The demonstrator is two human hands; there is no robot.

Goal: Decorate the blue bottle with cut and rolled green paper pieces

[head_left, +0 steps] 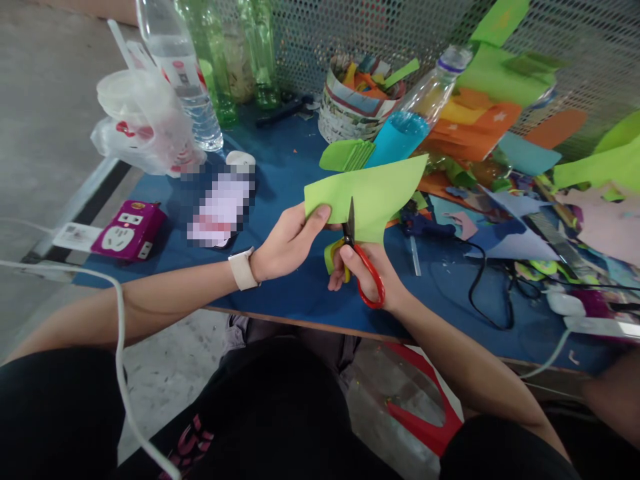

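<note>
My left hand (290, 241) pinches the left end of a light green sheet of paper (373, 190) between thumb and fingers. In my right hand (373, 267) is a pair of scissors (371, 280) with red and yellow handles. The dark blades reach up across the paper's lower edge, pointing away from me. A small green piece hangs beside the yellow handle; whether it is joined to the sheet I cannot tell. Just beyond the sheet lies a stack of green paper strips (347, 155), near a tilted bottle with blue paper in it (420, 113).
A phone (220, 210), a white earbud case (241, 162) and a purple power adapter (129, 230) lie left on the blue table (280, 167). Behind stand a water bottle (183, 80), a bagged cup (145, 120) and a woven basket (350, 110). Paper scraps (520, 220) and black cable (483, 280) crowd the right.
</note>
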